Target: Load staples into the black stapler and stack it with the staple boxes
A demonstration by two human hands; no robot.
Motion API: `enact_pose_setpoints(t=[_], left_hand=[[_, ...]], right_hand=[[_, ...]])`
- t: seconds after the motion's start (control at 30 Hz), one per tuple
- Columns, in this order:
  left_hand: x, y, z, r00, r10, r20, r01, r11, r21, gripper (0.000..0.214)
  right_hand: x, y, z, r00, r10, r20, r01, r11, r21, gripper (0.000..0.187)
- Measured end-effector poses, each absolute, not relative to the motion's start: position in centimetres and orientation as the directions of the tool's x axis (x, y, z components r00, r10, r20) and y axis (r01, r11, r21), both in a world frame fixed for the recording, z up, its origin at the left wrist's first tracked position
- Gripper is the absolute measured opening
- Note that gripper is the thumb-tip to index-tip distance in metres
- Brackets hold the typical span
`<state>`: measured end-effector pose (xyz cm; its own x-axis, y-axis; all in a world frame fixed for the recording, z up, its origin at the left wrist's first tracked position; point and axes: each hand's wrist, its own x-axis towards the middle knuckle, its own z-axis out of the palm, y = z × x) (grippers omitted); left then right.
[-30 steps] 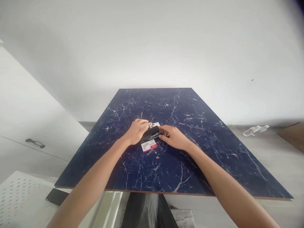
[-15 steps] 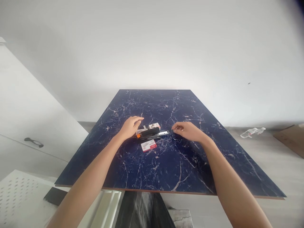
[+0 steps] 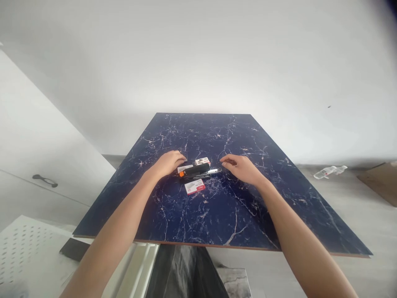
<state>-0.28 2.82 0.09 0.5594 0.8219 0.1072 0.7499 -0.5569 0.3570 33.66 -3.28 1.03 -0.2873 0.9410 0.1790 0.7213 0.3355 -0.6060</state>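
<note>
Stapler point(image 3: 195, 170) with black body and orange end lies near the middle of the dark blue table point(image 3: 192, 223), between the two hands. Its orange end is toward the left hand point(image 3: 169, 162), and its silver metal part point(image 3: 214, 171) reaches out toward the right hand point(image 3: 241, 167). The left hand is low over the table, just beside the orange end, with the fingers bent a little and pointing inward; its inner side is hidden, so I cannot tell if it holds something. The right hand is near the tip of the metal part, with the thumb and the first finger bent and only a narrow gap between them. Behind the stapler is a small white box point(image 3: 202, 161) with a dark picture on it, and one more white piece point(image 3: 185, 168) shows partly behind the orange end. In front of the stapler lies a white and red box point(image 3: 195, 187), turned a little. On the floor at the right is a clear plastic thing point(image 3: 329, 171), near a brown board or carton point(image 3: 379, 182); I cannot tell which.
</note>
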Motion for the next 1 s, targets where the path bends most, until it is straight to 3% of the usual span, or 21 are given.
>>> enact_pose_setpoints(t=[0.1,0.2,0.37,0.47,0.6,0.7,0.8,1.0], left_hand=[[0.7,1.5,1.2,0.435,0.858,0.273,0.754,-0.513,0.409,0.039],[2.9,-1.1,2.7,0.34,0.858,0.385,0.635,-0.511,0.579,0.036],[7.0,-5.5,3.6,0.466,0.794,0.39,0.404,-0.583,0.705,0.038],[7.5,-5.8,3.4,0.473,0.798,0.372,0.389,-0.569,0.725,0.038],[5.7,-4.3,3.5,0.47,0.795,0.385,0.569,-0.606,0.557,0.038],[4.3,-3.0,3.3,0.566,0.783,0.258,0.638,-0.614,0.464,0.044],[3.8,-2.3,2.4,0.629,0.757,0.178,0.629,-0.63,0.456,0.044],[4.1,-2.2,2.1,0.649,0.747,0.146,0.623,-0.632,0.46,0.046]], right_hand=[[32.7,-4.0,1.6,-0.227,0.92,0.32,0.699,0.382,-0.605,0.028],[31.0,-5.1,2.2,-0.26,0.824,0.503,0.666,0.53,-0.525,0.029],[29.1,-6.4,2.2,-0.453,0.639,0.622,0.526,0.755,-0.392,0.022],[29.4,-6.2,2.2,-0.471,0.655,0.59,0.513,0.748,-0.421,0.021],[30.8,-5.1,1.9,-0.402,0.772,0.492,0.587,0.63,-0.509,0.019],[31.8,-4.2,1.2,-0.409,0.846,0.342,0.654,0.533,-0.536,0.014],[32.1,-3.7,0.5,-0.426,0.881,0.207,0.69,0.464,-0.555,0.015],[31.8,-3.6,0.4,-0.455,0.879,0.14,0.695,0.449,-0.561,0.016]])
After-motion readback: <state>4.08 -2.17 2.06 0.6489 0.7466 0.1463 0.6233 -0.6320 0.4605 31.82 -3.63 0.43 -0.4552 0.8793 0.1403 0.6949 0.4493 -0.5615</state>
